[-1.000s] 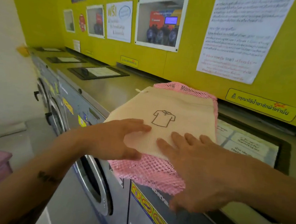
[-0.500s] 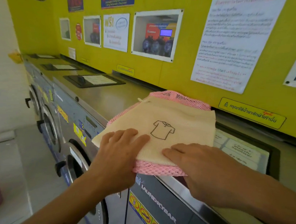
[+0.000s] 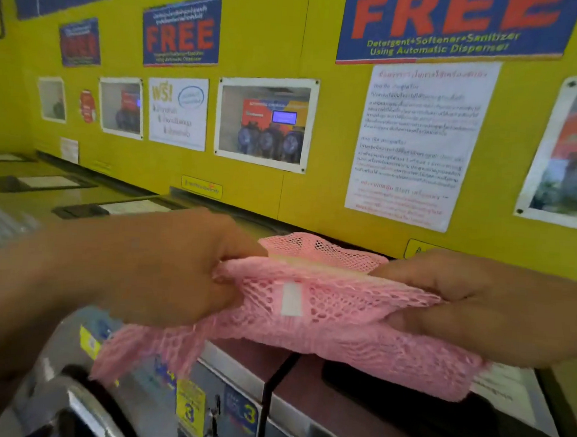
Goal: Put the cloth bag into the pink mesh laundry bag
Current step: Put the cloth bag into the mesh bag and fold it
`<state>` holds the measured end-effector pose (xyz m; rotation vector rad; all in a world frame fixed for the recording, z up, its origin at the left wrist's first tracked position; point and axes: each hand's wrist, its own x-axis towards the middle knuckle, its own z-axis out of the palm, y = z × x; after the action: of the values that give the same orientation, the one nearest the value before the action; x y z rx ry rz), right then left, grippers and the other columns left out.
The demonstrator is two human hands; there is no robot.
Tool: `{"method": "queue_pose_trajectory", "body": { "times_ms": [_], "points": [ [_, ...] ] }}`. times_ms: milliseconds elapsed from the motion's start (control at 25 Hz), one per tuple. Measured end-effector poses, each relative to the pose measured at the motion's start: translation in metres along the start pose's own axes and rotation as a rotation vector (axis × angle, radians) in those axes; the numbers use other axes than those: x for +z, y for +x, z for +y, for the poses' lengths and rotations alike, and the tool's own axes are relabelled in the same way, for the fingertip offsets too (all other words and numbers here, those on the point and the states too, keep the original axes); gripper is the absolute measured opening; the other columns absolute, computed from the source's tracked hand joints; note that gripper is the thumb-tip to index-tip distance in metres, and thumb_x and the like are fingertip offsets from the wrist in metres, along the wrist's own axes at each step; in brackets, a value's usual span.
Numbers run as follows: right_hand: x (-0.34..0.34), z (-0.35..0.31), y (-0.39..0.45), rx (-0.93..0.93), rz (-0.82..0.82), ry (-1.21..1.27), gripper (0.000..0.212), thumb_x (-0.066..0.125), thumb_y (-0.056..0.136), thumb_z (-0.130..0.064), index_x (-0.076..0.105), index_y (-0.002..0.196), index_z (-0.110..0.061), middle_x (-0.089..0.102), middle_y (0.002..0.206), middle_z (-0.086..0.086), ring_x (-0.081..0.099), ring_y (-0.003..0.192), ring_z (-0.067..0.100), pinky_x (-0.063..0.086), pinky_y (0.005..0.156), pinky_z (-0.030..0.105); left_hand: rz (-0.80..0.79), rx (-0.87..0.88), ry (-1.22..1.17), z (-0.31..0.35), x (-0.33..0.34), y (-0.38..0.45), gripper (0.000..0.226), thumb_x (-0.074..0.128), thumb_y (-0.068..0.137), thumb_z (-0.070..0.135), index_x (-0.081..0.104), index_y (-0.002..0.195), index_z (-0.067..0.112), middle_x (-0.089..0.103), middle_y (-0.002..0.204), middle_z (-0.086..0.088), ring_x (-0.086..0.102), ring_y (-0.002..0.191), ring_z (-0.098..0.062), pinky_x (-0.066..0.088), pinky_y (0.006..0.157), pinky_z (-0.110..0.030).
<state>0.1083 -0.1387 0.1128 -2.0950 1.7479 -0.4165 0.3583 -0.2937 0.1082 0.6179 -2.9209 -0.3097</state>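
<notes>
The pink mesh laundry bag (image 3: 338, 320) is lifted above the washing machine top, stretched between both hands. My left hand (image 3: 171, 264) grips its left edge and my right hand (image 3: 472, 306) grips its right edge. Only a thin cream strip of the cloth bag (image 3: 314, 265) shows, between the mesh layers at the bag's upper opening; the rest is hidden by the mesh. A white label sits on the front of the mesh. The bag's lower left corner hangs down over the machine front.
A row of steel washing machines (image 3: 352, 403) runs along the yellow wall (image 3: 248, 185) with posters and notices. A round machine door (image 3: 82, 408) is at the lower left. A dark lid panel (image 3: 404, 397) lies under the bag.
The cloth bag lay flat on top of the mesh bag under both hands; now both hands have lifted the mesh bag by its edges and the cloth bag is mostly hidden between the mesh.
</notes>
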Motion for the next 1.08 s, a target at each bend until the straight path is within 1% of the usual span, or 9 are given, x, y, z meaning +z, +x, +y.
{"method": "queue_pose_trajectory", "body": {
  "times_ms": [120, 280, 400, 480, 600, 680, 800, 960, 1080],
  "points": [
    [-0.025, -0.012, 0.027, 0.02, 0.097, -0.045, 0.016, 0.069, 0.09, -0.02, 0.073, 0.104, -0.026, 0.075, 0.101, -0.009, 0.07, 0.095, 0.009, 0.053, 0.087, 0.04, -0.172, -0.005, -0.07, -0.029, -0.04, 0.033, 0.013, 0.068, 0.079, 0.03, 0.07, 0.088, 0.039, 0.075, 0.085, 0.017, 0.071, 0.082, -0.005, 0.053, 0.074, -0.03],
    [-0.054, 0.011, 0.092, 0.173, 0.296, -0.323, 0.01, 0.073, 0.082, -0.024, 0.073, 0.093, -0.024, 0.074, 0.091, -0.008, 0.067, 0.089, 0.011, 0.052, 0.085, 0.041, -0.055, -0.078, 0.223, -0.063, -0.055, 0.12, 0.011, 0.065, 0.075, 0.031, 0.069, 0.086, 0.031, 0.073, 0.09, 0.01, 0.067, 0.088, -0.015, 0.053, 0.085, -0.039],
    [-0.065, 0.055, 0.139, 0.343, 0.331, -0.419, 0.018, 0.071, 0.082, -0.025, 0.071, 0.098, -0.017, 0.07, 0.099, -0.001, 0.063, 0.098, 0.024, 0.05, 0.088, 0.04, 0.138, -0.15, 0.258, -0.073, -0.034, 0.183, 0.03, 0.056, 0.084, 0.024, 0.063, 0.112, 0.027, 0.067, 0.116, -0.001, 0.062, 0.104, -0.024, 0.047, 0.096, -0.046],
    [-0.066, 0.088, 0.158, 0.537, 0.34, -0.459, 0.041, 0.066, 0.084, -0.029, 0.062, 0.123, -0.017, 0.062, 0.126, 0.003, 0.057, 0.116, 0.028, 0.045, 0.098, 0.041, 0.378, -0.179, 0.338, -0.072, -0.01, 0.206, 0.048, 0.054, 0.084, 0.021, 0.048, 0.13, 0.028, 0.057, 0.127, -0.003, 0.053, 0.116, -0.028, 0.035, 0.103, -0.053],
    [-0.044, 0.122, 0.172, 0.678, 0.411, -0.693, 0.058, 0.054, 0.088, -0.028, 0.04, 0.144, -0.024, 0.045, 0.144, 0.007, 0.045, 0.13, 0.032, 0.034, 0.107, 0.052, 0.606, -0.166, 0.253, -0.058, 0.037, 0.211, 0.042, 0.05, 0.082, 0.023, 0.05, 0.124, 0.023, 0.055, 0.119, -0.005, 0.053, 0.111, -0.028, 0.036, 0.097, -0.05],
    [-0.02, 0.131, 0.183, 0.519, 0.437, -0.646, 0.049, 0.049, 0.092, -0.028, 0.045, 0.14, -0.028, 0.048, 0.143, 0.004, 0.045, 0.13, 0.029, 0.035, 0.106, 0.051, 0.389, -0.312, 0.148, -0.057, 0.07, 0.208, 0.048, 0.041, 0.087, 0.045, 0.049, 0.127, 0.021, 0.052, 0.131, -0.01, 0.047, 0.122, -0.033, 0.033, 0.102, -0.055],
    [0.006, 0.148, 0.19, 0.52, 0.128, -0.48, 0.047, 0.036, 0.095, -0.044, 0.046, 0.141, -0.039, 0.042, 0.153, -0.004, 0.038, 0.139, 0.024, 0.03, 0.112, 0.051, -0.011, -0.494, 0.126, -0.072, 0.109, 0.205, 0.085, 0.026, 0.079, 0.075, 0.021, 0.151, 0.03, 0.011, 0.162, -0.013, 0.009, 0.146, -0.042, 0.001, 0.109, -0.072],
    [0.004, 0.166, 0.182, 0.734, -0.025, -0.424, 0.057, 0.028, 0.099, -0.051, 0.032, 0.151, -0.03, 0.031, 0.161, 0.002, 0.031, 0.145, 0.025, 0.024, 0.118, 0.043, -0.103, -0.366, 0.055, -0.095, 0.114, 0.207, 0.096, 0.031, 0.073, 0.086, -0.007, 0.15, 0.044, -0.024, 0.161, -0.008, -0.009, 0.148, -0.04, -0.004, 0.11, -0.072],
    [-0.004, 0.154, 0.17, 0.879, -0.047, -0.513, 0.056, 0.037, 0.095, -0.051, 0.053, 0.137, -0.017, 0.053, 0.143, 0.005, 0.053, 0.12, 0.025, 0.042, 0.101, 0.037, -0.142, -0.252, -0.041, -0.115, 0.097, 0.197, 0.098, 0.051, 0.069, 0.081, 0.002, 0.148, 0.052, -0.032, 0.158, -0.002, 0.004, 0.15, -0.035, 0.01, 0.117, -0.059]
  ]
}}
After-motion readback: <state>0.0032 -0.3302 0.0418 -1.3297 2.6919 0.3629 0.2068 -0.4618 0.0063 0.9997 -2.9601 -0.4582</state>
